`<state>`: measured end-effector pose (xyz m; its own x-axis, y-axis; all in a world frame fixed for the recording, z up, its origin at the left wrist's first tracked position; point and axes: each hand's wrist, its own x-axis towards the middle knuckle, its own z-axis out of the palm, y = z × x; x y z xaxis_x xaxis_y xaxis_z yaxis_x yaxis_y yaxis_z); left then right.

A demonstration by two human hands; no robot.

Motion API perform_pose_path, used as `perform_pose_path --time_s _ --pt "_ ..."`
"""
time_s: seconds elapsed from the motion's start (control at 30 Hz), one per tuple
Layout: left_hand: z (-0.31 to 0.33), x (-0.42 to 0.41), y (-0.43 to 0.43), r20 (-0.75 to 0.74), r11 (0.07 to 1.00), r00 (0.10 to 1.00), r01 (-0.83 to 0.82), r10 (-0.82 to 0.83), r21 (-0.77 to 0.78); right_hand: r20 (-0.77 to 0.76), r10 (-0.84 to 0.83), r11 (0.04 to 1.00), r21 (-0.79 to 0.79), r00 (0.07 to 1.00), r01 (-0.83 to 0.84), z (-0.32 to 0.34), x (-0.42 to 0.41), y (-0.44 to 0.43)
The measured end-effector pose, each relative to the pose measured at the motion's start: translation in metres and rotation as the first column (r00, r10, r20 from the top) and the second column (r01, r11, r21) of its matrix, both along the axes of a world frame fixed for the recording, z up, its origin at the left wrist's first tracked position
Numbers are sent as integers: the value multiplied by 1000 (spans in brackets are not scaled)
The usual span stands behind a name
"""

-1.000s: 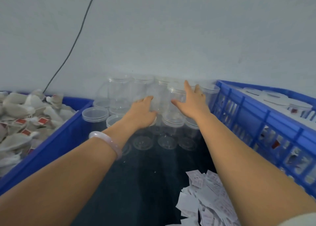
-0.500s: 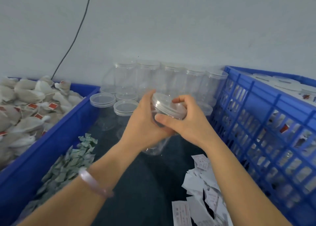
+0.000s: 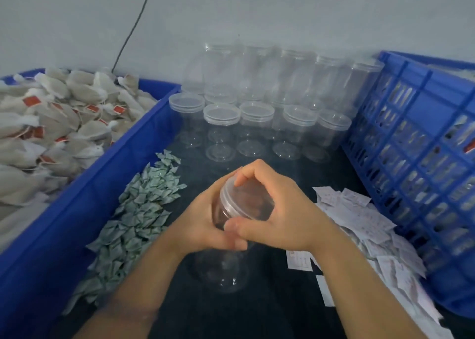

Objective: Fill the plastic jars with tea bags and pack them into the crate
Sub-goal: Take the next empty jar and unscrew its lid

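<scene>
Over the dark tabletop (image 3: 257, 318), between two blue containers, both hands hold one clear jar (image 3: 221, 272), tilted and raised off the surface. The left hand (image 3: 203, 223) wraps the jar's body from the left with its fingers curled underneath. The right hand (image 3: 280, 210) pinches the rim of the lid (image 3: 246, 198) between its thumb and bent fingers. The jar looks empty, though the hands cover much of it, and I cannot tell whether the lid is tight or loose. Behind, more lidded empty jars (image 3: 257, 112) stand in rows against the wall. Tea bags (image 3: 51, 133) fill the bin (image 3: 102, 184) on the left, and the slatted crate (image 3: 411, 158) stands on the right. Green-white sachets (image 3: 138, 215) lie heaped beside the bin, and white paper slips (image 3: 372, 230) lie beside the crate.
</scene>
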<state>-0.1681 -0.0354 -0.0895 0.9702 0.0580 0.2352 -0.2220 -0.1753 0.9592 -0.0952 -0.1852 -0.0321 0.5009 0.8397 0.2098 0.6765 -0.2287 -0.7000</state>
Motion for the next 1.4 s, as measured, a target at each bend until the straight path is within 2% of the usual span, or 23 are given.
perform_pose_path --time_s 0.07,0.13,0.23,0.3,0.37,0.43,0.53,0.6,0.73,0.8,0.83,0.87,0.93,0.97,1.0,1.03,1.07,1.13,1.17,1.2,1.27,1.33,1.4 --pt "-3 1 -2 6 998 1000 -11 12 -65 -75 47 998 -46 996 -51 9 11 0" --pt "-7 3 -5 11 987 988 -154 155 -47 -52 13 986 -167 999 -21 18 17 7" --pt "-12 1 -2 41 945 945 -326 325 9 187 -146 905 -371 971 208 23 14 23" --pt "-14 1 4 56 944 942 -331 330 13 210 -99 941 -299 973 161 22 11 28" --pt "-15 0 10 69 956 953 -295 294 5 78 37 982 -187 996 -22 22 11 25" --pt "-14 -1 11 72 963 961 -268 266 13 -37 118 987 -106 992 -121 18 14 23" --pt "-14 -1 8 64 964 962 -265 264 8 56 2 983 -181 998 9 7 13 28" --pt "-12 -1 7 75 964 961 -266 265 7 110 -33 995 -95 993 44 6 13 31" --pt "-9 -2 13 68 975 972 -223 223 -6 63 118 984 129 991 -125 7 16 26" --pt "-10 -4 16 46 986 985 -165 165 -15 -62 252 921 323 966 -219 6 23 26" --pt "-12 -7 18 45 987 986 -159 160 -27 -199 295 874 452 934 -180 4 29 26" --pt "-13 -9 20 47 984 984 -173 174 -39 -395 290 840 541 872 -35 1 38 26" --pt "-14 -9 23 62 967 965 -253 254 -17 -764 192 838 454 616 302 -9 56 28" --pt "-15 -8 23 71 957 955 -289 288 8 -860 110 852 340 499 399 -18 62 30" --pt "-17 -7 24 78 949 948 -313 310 31 -894 -3 868 220 449 445 -29 67 34" --pt "-19 -6 24 80 943 942 -329 325 56 -872 -135 880 112 470 461 -41 69 37" --pt "-21 -5 24 80 937 939 -340 334 79 -781 -290 879 12 554 477 -54 71 41" --pt "-23 -7 24 78 929 933 -359 352 94 -329 -560 823 -116 760 556 -75 69 45" --pt "-22 -9 24 70 923 926 -376 371 86 -133 -587 809 -52 799 585 -75 63 47" --pt "-21 -12 24 57 916 919 -394 390 74 -93 -534 841 46 840 540 -70 60 47" --pt "-16 -20 23 38 896 898 -440 438 56 -328 -223 938 183 918 294 -60 56 42" --pt "-4 -32 19 33 866 869 -495 494 73 -508 119 978 209 853 -11 -55 54 38" --pt "16 -52 12 78 832 845 -534 528 149 -489 249 969 123 836 -217 -57 45 44"
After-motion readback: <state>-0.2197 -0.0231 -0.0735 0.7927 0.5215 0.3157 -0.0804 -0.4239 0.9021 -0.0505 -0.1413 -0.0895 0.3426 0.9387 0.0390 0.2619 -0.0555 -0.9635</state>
